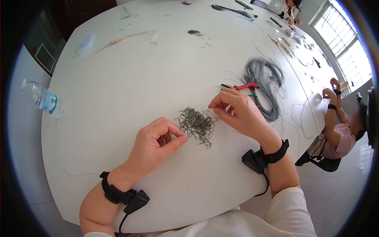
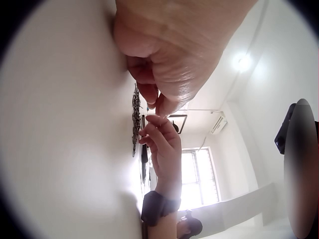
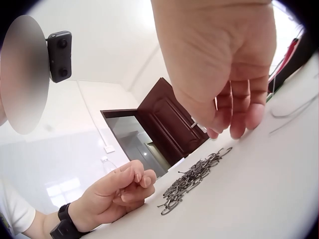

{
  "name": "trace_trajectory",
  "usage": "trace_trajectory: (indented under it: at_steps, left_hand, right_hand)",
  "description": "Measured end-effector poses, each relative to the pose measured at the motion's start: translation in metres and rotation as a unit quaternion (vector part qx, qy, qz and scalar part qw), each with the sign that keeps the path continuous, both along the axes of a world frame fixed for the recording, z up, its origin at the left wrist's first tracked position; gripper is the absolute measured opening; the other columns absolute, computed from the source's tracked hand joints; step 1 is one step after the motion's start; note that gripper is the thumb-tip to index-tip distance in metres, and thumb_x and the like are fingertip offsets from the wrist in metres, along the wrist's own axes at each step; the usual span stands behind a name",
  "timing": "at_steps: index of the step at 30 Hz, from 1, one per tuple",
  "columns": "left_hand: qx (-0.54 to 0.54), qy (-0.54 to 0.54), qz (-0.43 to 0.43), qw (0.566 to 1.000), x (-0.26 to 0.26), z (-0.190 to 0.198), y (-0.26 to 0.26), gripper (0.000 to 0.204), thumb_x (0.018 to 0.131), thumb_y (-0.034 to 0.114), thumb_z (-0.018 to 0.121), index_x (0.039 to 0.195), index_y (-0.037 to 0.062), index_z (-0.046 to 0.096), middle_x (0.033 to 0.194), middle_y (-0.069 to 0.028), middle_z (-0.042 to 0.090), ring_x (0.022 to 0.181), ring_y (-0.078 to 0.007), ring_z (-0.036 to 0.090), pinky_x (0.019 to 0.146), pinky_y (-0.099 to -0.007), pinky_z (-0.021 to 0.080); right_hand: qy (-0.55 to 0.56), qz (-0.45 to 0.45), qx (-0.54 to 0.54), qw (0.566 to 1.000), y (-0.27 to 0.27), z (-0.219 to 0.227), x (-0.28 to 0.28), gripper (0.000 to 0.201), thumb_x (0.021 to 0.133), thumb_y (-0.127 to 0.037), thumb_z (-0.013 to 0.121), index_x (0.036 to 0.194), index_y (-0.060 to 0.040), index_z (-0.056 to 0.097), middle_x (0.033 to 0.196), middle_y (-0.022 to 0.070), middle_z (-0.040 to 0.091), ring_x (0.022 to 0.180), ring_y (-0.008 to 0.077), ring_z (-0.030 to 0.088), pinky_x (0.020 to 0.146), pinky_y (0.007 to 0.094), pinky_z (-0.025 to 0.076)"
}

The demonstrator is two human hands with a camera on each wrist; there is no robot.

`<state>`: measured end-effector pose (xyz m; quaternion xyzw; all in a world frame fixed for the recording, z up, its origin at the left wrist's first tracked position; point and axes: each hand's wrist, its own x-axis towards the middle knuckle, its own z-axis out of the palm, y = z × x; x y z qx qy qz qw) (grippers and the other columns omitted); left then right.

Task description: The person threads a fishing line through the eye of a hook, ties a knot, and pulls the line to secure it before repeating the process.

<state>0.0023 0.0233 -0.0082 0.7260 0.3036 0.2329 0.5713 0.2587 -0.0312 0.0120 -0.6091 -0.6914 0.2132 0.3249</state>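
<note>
A heap of dark metal fish hooks (image 1: 196,124) lies on the white table (image 1: 118,91) between the two hands. My left hand (image 1: 156,142) is at the heap's left side, thumb and forefinger pressed together; a fine, barely visible fishing line (image 1: 189,138) shows at their tips. At the heap's upper right, my right hand (image 1: 242,112) pinches a small dark thing (image 1: 214,108) between thumb and forefinger, its shape mostly hidden. In the right wrist view the right fingertips (image 3: 239,130) hang close over the table, past the far end of the hooks (image 3: 192,177).
Beyond my right hand lie red-handled pliers (image 1: 246,86) and a grey hank of line (image 1: 272,85). A water bottle (image 1: 45,100) is at the left edge. Smaller hook piles (image 1: 194,32) sit farther back. Another person (image 1: 341,134) sits on the right.
</note>
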Motion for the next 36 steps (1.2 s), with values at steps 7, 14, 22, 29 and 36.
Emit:
trace_trajectory:
  at_steps: [7,14,22,29,36]
  left_hand:
    - [0.004,-0.012,-0.004,1.0,0.0,-0.002,0.0,0.008,0.09,0.004,0.069,0.086,0.0059,0.062,0.089,0.0034,0.059,0.069,-0.0006,0.049,0.061,-0.018,0.04]
    - [0.007,-0.016,-0.009,1.0,0.0,-0.005,0.001,0.009,0.09,0.003,0.069,0.085,0.0058,0.062,0.089,0.0033,0.059,0.069,-0.0005,0.049,0.06,-0.018,0.04]
    - [0.007,-0.011,0.004,1.0,0.001,-0.001,-0.001,0.01,0.09,0.003,0.069,0.084,0.006,0.061,0.086,0.0044,0.058,0.067,0.0006,0.046,0.06,-0.0175,0.039]
    - [-0.035,-0.001,0.028,0.999,0.001,0.006,-0.002,0.007,0.091,0.006,0.068,0.087,0.0047,0.062,0.083,0.0051,0.06,0.07,0.0003,0.05,0.063,-0.0181,0.041]
    - [-0.14,-0.039,0.025,0.989,-0.003,0.004,0.001,0.008,0.095,0.01,0.066,0.098,0.0021,0.067,0.091,0.0019,0.066,0.084,-0.0038,0.057,0.077,-0.021,0.047]
  right_hand:
    - [0.06,-0.042,-0.05,0.996,0.003,-0.001,0.0,0.01,0.083,-0.01,0.073,0.09,-0.0034,0.071,0.082,0.0028,0.065,0.061,0.0108,0.053,0.057,0.0253,0.043]
    - [0.056,-0.107,-0.079,0.99,0.006,-0.005,-0.002,0.013,0.087,-0.014,0.072,0.094,-0.0037,0.075,0.074,0.0021,0.065,0.056,0.0077,0.048,0.052,0.026,0.039]
    - [0.079,-0.129,-0.112,0.982,0.002,0.008,-0.01,0.012,0.088,-0.012,0.071,0.096,-0.0048,0.076,0.076,0.0029,0.068,0.055,0.0069,0.05,0.051,0.0238,0.041]
    - [0.224,-0.005,-0.063,0.973,-0.007,0.003,-0.043,0.01,0.087,-0.007,0.071,0.096,-0.0066,0.076,0.08,0.0013,0.064,0.056,0.0043,0.047,0.052,0.0211,0.037]
    - [0.195,0.031,0.032,0.98,-0.008,-0.008,-0.054,0.014,0.084,-0.001,0.072,0.096,-0.0068,0.077,0.083,0.0026,0.064,0.06,0.0072,0.052,0.052,0.0236,0.04]
